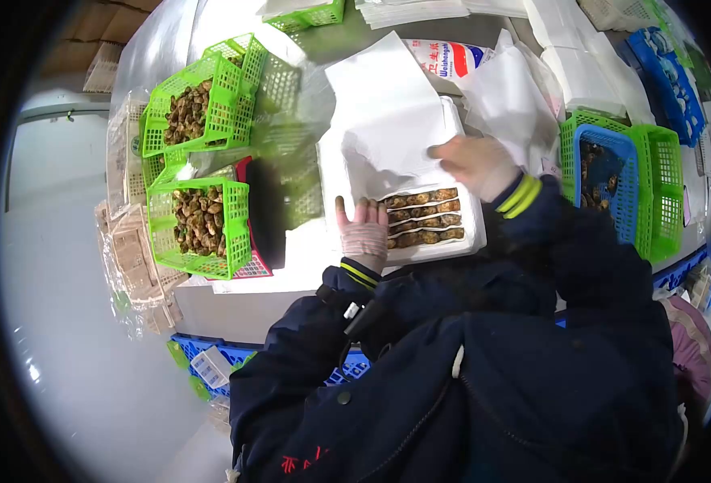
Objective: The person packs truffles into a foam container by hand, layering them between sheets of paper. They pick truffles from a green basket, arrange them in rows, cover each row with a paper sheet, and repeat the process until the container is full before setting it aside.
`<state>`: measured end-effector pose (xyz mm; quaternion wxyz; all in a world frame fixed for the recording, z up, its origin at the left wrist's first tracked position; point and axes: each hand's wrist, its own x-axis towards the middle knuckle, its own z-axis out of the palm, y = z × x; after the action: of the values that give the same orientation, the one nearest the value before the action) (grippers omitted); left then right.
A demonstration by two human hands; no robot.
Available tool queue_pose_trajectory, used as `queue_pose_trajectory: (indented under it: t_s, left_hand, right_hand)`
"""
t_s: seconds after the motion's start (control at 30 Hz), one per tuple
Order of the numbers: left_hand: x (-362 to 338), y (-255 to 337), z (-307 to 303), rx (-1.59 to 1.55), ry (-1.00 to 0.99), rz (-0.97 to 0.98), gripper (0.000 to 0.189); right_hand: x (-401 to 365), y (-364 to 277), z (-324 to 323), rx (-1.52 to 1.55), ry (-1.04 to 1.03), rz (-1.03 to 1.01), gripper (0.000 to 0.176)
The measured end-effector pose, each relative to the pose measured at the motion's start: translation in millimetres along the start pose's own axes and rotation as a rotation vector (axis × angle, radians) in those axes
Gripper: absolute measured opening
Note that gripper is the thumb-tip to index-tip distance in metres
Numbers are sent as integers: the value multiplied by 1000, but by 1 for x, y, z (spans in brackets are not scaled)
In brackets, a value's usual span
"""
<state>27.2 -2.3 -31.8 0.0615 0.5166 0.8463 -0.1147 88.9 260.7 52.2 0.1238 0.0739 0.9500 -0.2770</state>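
Note:
A white foam box lies in front of me, with several rows of small brown lumpy pieces in its near part, parted by thin white strips. A white paper sheet lines the far part and rises over the back rim. My left hand rests at the box's left side beside the rows, fingers spread and pointing away from me. At the right side, my right hand reaches over the rim, its fingers closed together at the paper; the fingertips' grip is partly hidden. Both hands wear pale wrappings.
On the left, green baskets hold similar brown pieces, one beside a red-edged scale. To the right stand a blue basket and a green basket. Behind the box lie a printed plastic pack and white sheets.

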Motion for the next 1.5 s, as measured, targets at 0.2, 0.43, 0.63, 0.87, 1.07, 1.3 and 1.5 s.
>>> queue_pose_trajectory:
  t_s: [0.2,0.43,0.63,0.87,1.07,1.3,1.5]
  left_hand:
    - [1,15,13,34,167,-85,56]
    - [27,6,30,17,65,-115,42]
    - [34,-14,9,-90,116,-10,9]
    - [41,-14,0,-146,-104,-111,17]
    - [35,-23,-10,-63,-33,44,32]
    - [22,-9,-17,-74,33,27,43]
    - [34,52,-57,-223,318,385,34]
  right_hand:
    - [84,-41,80,-271,-170,-184,26]
    - [92,-37,85,-272,-90,250,29]
    - [35,-26,54,-418,-363,112,23]
    - [10,12,109,-473,-86,-111,13]
    - [0,8,105,-426,11,-150,17]
    - [-152,178,-6,104,666,805,26]
    - [-172,264,49,54,344,992,38]
